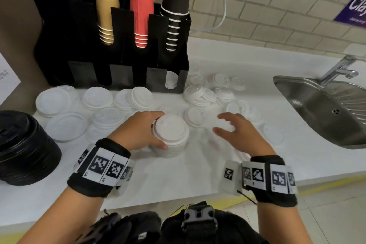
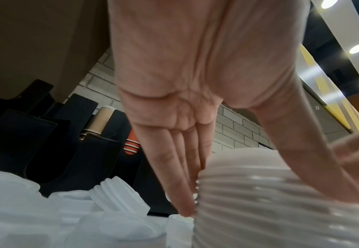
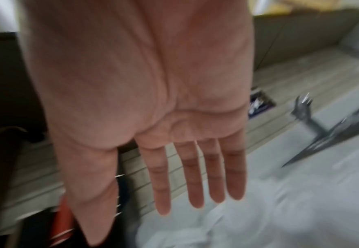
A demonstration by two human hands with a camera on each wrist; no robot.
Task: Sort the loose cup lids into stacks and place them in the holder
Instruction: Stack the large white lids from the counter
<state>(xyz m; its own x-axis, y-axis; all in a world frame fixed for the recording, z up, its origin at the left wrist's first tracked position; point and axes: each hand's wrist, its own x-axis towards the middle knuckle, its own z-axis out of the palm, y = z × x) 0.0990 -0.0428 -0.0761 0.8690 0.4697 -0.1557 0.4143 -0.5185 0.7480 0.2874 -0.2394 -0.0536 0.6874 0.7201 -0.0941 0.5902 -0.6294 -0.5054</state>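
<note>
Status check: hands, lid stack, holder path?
Left hand grips white lid stack on counter. Right hand open, empty. Loose lids litter approach to holder.

The near strip of the worktop [image 1: 178, 176] lay bare in front of me, and my grips could slide there freely. Ahead, loose white lids [image 1: 200, 93] littered the way to the black holder [image 1: 111, 45], touching its foot. On my left a stack of black lids [image 1: 25, 148] blocked the edge. The sink [image 1: 324, 109] and its tap [image 1: 340, 67] closed off the right. Cups [image 1: 141, 16] stood out of the holder's upper slots; a low slot on its right [image 1: 171, 80] gaped, a white lid inside.
</note>
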